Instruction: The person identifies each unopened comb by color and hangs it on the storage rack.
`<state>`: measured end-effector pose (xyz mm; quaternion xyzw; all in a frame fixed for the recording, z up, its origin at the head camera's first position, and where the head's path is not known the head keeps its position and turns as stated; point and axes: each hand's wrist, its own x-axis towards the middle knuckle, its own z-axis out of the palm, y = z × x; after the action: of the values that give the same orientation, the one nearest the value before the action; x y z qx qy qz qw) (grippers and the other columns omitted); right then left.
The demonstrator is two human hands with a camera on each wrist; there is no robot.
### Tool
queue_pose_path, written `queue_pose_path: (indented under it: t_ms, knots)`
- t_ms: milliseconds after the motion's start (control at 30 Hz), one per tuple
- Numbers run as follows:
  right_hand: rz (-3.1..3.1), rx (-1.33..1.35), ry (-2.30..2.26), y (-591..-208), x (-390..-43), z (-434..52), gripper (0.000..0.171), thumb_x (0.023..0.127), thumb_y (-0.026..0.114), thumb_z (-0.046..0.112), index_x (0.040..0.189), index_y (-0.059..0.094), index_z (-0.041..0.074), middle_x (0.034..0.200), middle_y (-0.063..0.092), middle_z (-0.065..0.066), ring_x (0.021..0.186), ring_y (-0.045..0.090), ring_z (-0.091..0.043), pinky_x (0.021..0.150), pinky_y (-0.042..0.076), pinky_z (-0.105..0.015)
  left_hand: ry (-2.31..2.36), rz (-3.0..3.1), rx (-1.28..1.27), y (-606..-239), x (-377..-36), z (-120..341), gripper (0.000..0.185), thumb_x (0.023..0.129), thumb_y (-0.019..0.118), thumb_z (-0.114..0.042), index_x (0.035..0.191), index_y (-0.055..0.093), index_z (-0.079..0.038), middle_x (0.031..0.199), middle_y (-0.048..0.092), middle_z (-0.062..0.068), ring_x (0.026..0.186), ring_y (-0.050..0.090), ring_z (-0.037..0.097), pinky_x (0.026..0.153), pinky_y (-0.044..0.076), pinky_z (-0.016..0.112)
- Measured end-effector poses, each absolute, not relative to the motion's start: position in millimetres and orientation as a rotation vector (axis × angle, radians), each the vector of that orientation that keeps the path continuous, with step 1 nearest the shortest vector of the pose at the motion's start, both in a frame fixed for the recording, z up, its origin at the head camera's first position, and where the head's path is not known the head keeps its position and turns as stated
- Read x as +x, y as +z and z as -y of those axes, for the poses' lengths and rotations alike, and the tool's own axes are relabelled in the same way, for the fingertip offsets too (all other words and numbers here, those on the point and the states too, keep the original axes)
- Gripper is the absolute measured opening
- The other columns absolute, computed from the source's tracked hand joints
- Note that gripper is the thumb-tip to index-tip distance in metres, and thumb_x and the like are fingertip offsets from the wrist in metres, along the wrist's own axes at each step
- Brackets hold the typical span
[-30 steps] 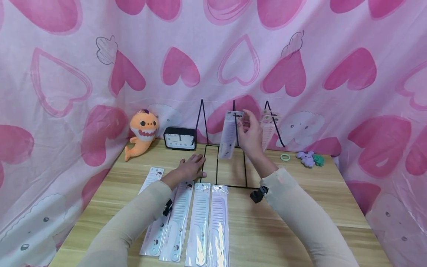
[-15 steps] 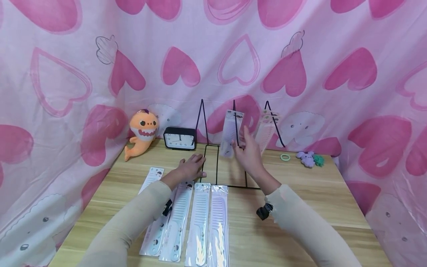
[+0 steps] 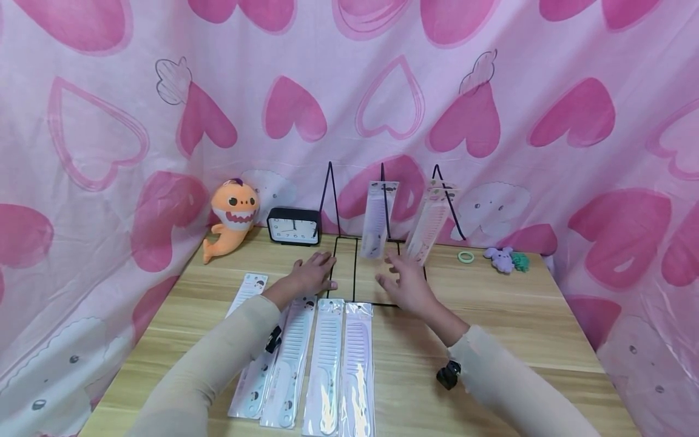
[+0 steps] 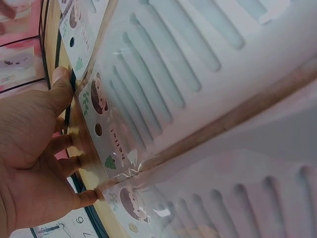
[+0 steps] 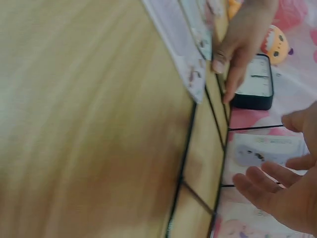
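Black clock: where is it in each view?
Head: clock at the table's back, between the orange plush and the wire rack.
Left wrist: only its dial corner, bottom edge, under the left hand.
Right wrist: upper right, beyond the left hand's fingers.
Shared landmark: the rack's black wire.

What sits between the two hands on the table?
In the head view, only bare wooden table crossed by the black wire display rack's base lies between the left hand and the right hand.
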<state>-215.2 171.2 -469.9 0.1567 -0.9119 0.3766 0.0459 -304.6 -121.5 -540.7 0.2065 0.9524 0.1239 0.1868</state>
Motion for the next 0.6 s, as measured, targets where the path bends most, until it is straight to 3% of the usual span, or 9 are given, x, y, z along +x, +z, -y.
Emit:
queue_pose_path:
  t_ms: [300, 400, 600]
  knots:
    - [3.04, 0.603, 0.96, -494, -196, -168, 0.064, 0.1, 0.084, 0.028, 0.152, 0.063, -0.003, 0.135, 0.068, -0.02, 0.121, 0.069, -0.035, 0.107, 0.06, -0.053, 0.363, -2.699, 0.595, -530, -296, 119, 0.087, 0.11, 0.06, -0.059, 0.178, 0.023, -0.018, 0.188, 0.012, 0.007, 0.175, 0.008, 0.036, 0.134, 0.012, 0.079]
    - [3.102, 0.612, 0.921, -497, -193, -164, 0.065, 0.097, 0.089, 0.033, 0.15, 0.067, 0.003, 0.138, 0.067, -0.016, 0.127, 0.064, -0.033, 0.111, 0.058, -0.052, 0.375, -2.685, 0.58, -526, -294, 118, 0.086, 0.111, 0.061, -0.055, 0.178, 0.022, -0.017, 0.189, 0.01, 0.008, 0.175, 0.006, 0.036, 0.135, 0.01, 0.079]
    - [3.157, 0.66, 0.779, -499, -189, -157, 0.069, 0.088, 0.095, 0.043, 0.145, 0.073, 0.011, 0.143, 0.066, -0.012, 0.128, 0.058, -0.035, 0.107, 0.056, -0.056, 0.366, -2.672, 0.572, -522, -292, 117, 0.088, 0.111, 0.062, -0.054, 0.178, 0.02, -0.017, 0.189, 0.008, 0.008, 0.176, 0.004, 0.035, 0.136, 0.008, 0.077]
